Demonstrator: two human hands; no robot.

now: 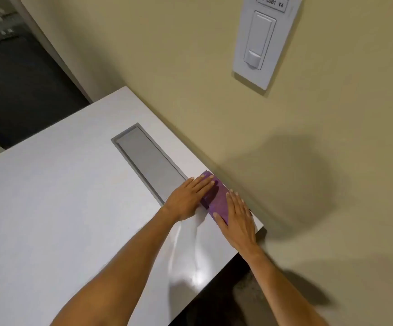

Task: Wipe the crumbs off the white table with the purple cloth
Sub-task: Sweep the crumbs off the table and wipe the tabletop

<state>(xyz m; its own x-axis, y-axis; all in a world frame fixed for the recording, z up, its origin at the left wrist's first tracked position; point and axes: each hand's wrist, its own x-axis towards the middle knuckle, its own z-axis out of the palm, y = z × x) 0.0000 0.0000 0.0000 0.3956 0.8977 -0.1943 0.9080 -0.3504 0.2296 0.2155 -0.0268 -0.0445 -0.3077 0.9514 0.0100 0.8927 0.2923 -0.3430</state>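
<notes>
While both arms reach forward, the left hand and right hand lie flat, fingers extended, palms down on the folded purple cloth, which rests on the white desk at its far corner against the wall.

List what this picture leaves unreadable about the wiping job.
- Crumbs: none distinguishable on the white table in the head view; too small.
- Purple cloth: partly covered by the left hand and right hand.
- Table's near and left parts: cut off by the frame edge.
</notes>
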